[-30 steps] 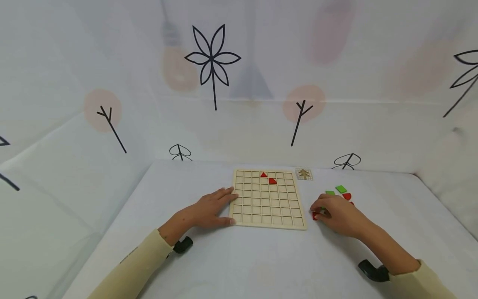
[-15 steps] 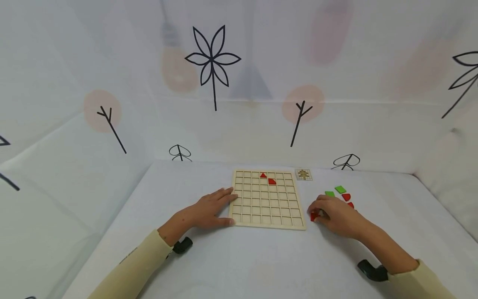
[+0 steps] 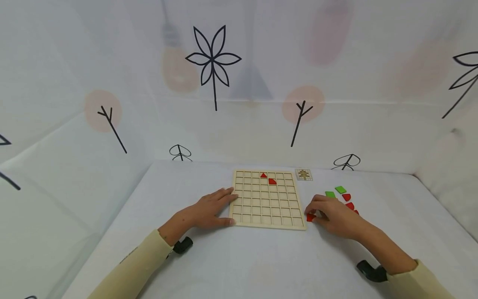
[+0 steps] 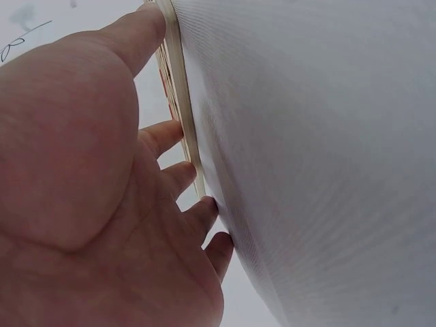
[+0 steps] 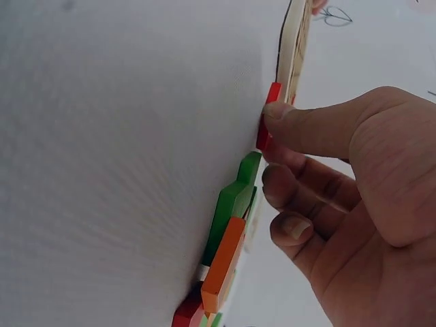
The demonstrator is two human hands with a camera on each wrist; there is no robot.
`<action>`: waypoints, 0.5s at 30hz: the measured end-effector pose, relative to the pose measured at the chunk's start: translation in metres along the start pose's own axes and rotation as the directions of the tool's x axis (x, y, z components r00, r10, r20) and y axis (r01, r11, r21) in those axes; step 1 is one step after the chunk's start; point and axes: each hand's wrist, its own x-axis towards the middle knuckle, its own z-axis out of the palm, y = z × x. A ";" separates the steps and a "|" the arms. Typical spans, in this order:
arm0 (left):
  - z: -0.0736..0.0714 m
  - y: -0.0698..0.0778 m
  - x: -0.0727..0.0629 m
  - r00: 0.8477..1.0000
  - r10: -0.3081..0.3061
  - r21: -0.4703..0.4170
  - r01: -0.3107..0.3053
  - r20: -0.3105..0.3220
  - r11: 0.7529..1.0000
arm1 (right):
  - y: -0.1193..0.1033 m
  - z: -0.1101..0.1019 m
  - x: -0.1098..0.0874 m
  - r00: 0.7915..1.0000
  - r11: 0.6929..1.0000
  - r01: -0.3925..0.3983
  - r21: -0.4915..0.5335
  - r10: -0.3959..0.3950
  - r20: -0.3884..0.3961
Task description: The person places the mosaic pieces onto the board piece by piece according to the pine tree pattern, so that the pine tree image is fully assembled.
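A wooden grid board [image 3: 265, 204] lies on the white table, with a red triangle tile [image 3: 263, 175] and a red tile with one rounded corner [image 3: 272, 181] in its upper cells. My left hand [image 3: 209, 209] rests with fingers spread along the board's left edge; in the left wrist view its fingertips [image 4: 174, 131] touch the side. Just right of the board's lower right corner, my right hand [image 3: 337, 216] pinches a red tile [image 3: 310, 217] between thumb and fingers. The right wrist view shows that red tile [image 5: 274, 90] standing edge-on at the thumb, low over the tabletop.
Green tiles [image 3: 340, 189] and red rounded tiles [image 3: 346, 197] lie beyond and beside the right hand, partly hidden by it. An orange tile [image 5: 223, 266] shows in the right wrist view. A small card with a tree pattern [image 3: 303, 174] lies at the board's upper right.
My right hand has slid a little left, bringing the red tile closer to the board and uncovering more of the loose tiles. The left hand and board stay put.
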 end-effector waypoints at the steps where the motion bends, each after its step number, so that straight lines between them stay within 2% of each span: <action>1: 0.000 0.000 0.000 1.000 -0.001 -0.002 0.001 -0.001 1.000 | 0.000 0.000 0.000 1.000 1.000 0.002 0.000 -0.002 0.000; 6: 0.000 0.000 0.001 1.000 -0.010 0.003 0.010 0.004 1.000 | -0.002 0.001 0.000 1.000 1.000 -0.026 0.002 0.026 -0.002; 11: 0.001 -0.001 0.001 1.000 -0.004 0.002 0.004 0.000 1.000 | -0.003 0.000 0.002 0.997 0.996 -0.075 0.049 0.075 0.017; 15: 0.001 0.000 0.001 1.000 -0.001 0.008 0.001 -0.001 1.000 | -0.003 0.000 0.002 0.997 0.995 -0.073 0.073 0.072 0.024</action>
